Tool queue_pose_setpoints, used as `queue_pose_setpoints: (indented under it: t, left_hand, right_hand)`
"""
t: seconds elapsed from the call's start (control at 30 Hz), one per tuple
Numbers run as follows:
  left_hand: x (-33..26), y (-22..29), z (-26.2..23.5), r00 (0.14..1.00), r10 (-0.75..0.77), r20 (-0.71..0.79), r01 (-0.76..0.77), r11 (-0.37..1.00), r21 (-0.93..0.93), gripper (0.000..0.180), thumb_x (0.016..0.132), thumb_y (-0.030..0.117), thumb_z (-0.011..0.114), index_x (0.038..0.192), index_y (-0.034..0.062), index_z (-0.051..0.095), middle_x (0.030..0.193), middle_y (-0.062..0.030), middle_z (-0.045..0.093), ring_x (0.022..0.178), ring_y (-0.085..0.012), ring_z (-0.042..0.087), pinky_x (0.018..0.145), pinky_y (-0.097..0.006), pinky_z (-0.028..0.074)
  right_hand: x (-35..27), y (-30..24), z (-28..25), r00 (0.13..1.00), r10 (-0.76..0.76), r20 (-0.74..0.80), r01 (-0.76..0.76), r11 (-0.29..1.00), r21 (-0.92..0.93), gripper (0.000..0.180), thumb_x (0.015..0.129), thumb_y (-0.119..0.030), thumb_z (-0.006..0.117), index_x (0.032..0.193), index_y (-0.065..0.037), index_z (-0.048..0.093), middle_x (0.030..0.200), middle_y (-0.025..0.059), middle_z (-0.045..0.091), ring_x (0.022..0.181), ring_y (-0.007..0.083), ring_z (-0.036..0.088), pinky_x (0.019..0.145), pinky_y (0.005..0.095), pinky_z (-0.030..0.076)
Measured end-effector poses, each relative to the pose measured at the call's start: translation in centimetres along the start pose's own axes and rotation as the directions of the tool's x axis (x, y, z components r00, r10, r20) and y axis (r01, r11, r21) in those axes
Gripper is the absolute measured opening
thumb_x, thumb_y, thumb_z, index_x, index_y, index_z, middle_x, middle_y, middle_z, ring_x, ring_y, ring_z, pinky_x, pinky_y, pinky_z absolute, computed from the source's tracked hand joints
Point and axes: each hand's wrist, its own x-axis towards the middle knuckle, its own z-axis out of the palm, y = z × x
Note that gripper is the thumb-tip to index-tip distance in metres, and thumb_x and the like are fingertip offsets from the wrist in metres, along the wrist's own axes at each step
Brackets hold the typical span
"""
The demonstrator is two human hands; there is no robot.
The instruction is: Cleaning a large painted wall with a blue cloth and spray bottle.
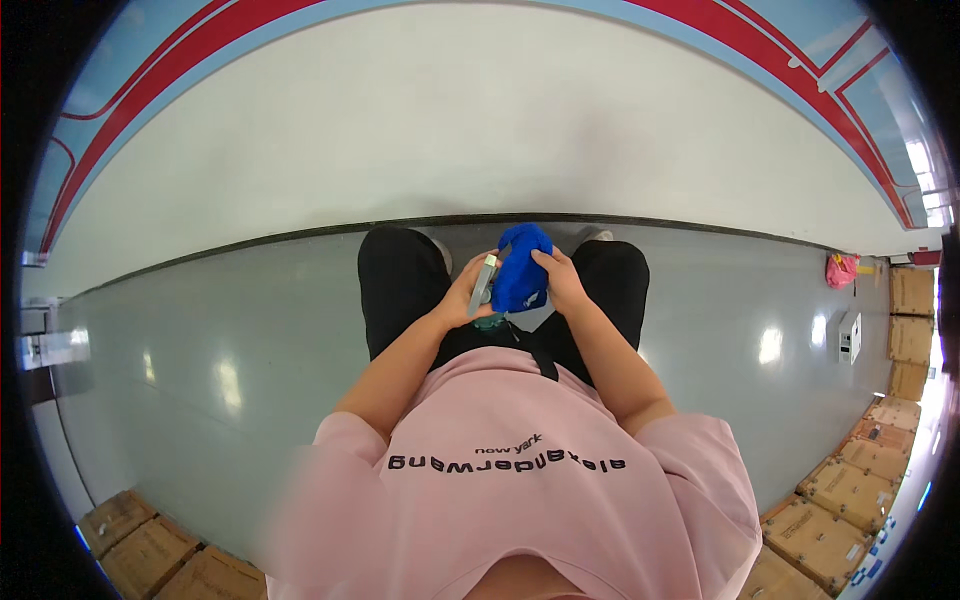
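Observation:
In front of my lap, between my knees, my two hands are close together. My left hand (463,298) is closed around a slim grey object (482,286) with a pale greenish-white end; its exact kind does not show. Just right of it, my right hand (563,278) grips a bright blue soft cloth piece (520,270) with a small white mark near its lower edge. The cloth's left side touches or nearly touches the grey object and my left fingertips. A small teal thing (490,322) shows below my left fingers, partly hidden.
Ahead, a white wall (480,120) with red and blue bands meets the grey floor (250,320). At the right are a pink bag (841,270), a white box-like device (850,338) and stacked brown boxes (825,510). More brown boxes (150,555) stand behind left.

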Motion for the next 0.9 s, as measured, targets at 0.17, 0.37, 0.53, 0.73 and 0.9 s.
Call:
queue_pose_setpoints:
  t: [0.17, 0.37, 0.53, 0.73, 0.9]
  left_hand:
    - [-0.7, 0.4, -0.7, 0.935, -0.314, 0.166, 0.354, 0.856, -0.376, 0.067, 0.061, 0.006, 0.068, 0.12, 0.0131, 0.036, 0.121, -0.0063, 0.037, 0.096, -0.0194, 0.047, 0.082, -0.034, 0.039]
    - [-1.1, 0.3, -0.3, 0.937, -0.296, 0.187, 0.346, 0.865, -0.363, 0.065, 0.063, 0.008, 0.066, 0.12, 0.0128, 0.036, 0.115, -0.003, 0.04, 0.097, -0.0185, 0.046, 0.08, -0.033, 0.038]
    - [-0.6, 1.1, -0.8, 0.903, -0.361, 0.232, 0.428, 0.802, -0.416, 0.064, 0.06, 0.008, 0.066, 0.118, 0.0114, 0.039, 0.111, -0.0033, 0.042, 0.096, -0.0195, 0.047, 0.081, -0.034, 0.037]
    - [-0.2, 1.1, -0.8, 0.901, -0.403, 0.16, 0.425, 0.753, -0.502, 0.062, 0.059, 0.006, 0.065, 0.116, 0.011, 0.041, 0.106, -0.0043, 0.045, 0.092, -0.0194, 0.05, 0.078, -0.033, 0.039]
    - [-0.8, 0.2, -1.4, 0.876, -0.482, 0.004, 0.338, 0.608, -0.718, 0.061, 0.059, 0.003, 0.063, 0.115, 0.0119, 0.041, 0.102, -0.0059, 0.048, 0.092, -0.0201, 0.051, 0.079, -0.033, 0.039]
  right_hand:
    - [0.8, 2.0, -2.6, 0.926, -0.376, 0.012, 0.076, 0.156, -0.985, 0.029, 0.079, -0.028, 0.054, 0.078, 0.001, 0.059, 0.07, 0.0168, 0.058, 0.066, 0.028, 0.058, 0.062, 0.035, 0.044]
    - [-0.4, 2.5, 1.2, 0.948, -0.311, 0.068, 0.192, 0.389, -0.901, 0.03, 0.079, -0.028, 0.054, 0.081, 0.002, 0.058, 0.064, 0.0182, 0.055, 0.058, 0.0237, 0.055, 0.056, 0.0335, 0.042]
    - [-0.4, 1.9, 1.1, 0.968, -0.248, -0.042, 0.124, 0.617, -0.777, 0.033, 0.08, -0.03, 0.053, 0.087, 0.001, 0.059, 0.069, 0.0143, 0.058, 0.065, 0.0253, 0.057, 0.062, 0.0332, 0.044]
    - [0.3, 2.8, -0.9, 0.844, -0.518, -0.137, 0.122, 0.434, -0.893, 0.027, 0.073, -0.024, 0.062, 0.086, 0.0, 0.059, 0.076, 0.0128, 0.057, 0.072, 0.0253, 0.056, 0.066, 0.0343, 0.044]
    - [-0.8, 0.9, -0.8, 0.843, -0.52, 0.14, 0.292, 0.222, -0.93, 0.039, 0.068, -0.017, 0.066, 0.102, -0.005, 0.052, 0.098, 0.0126, 0.054, 0.09, 0.0245, 0.053, 0.077, 0.0326, 0.042]
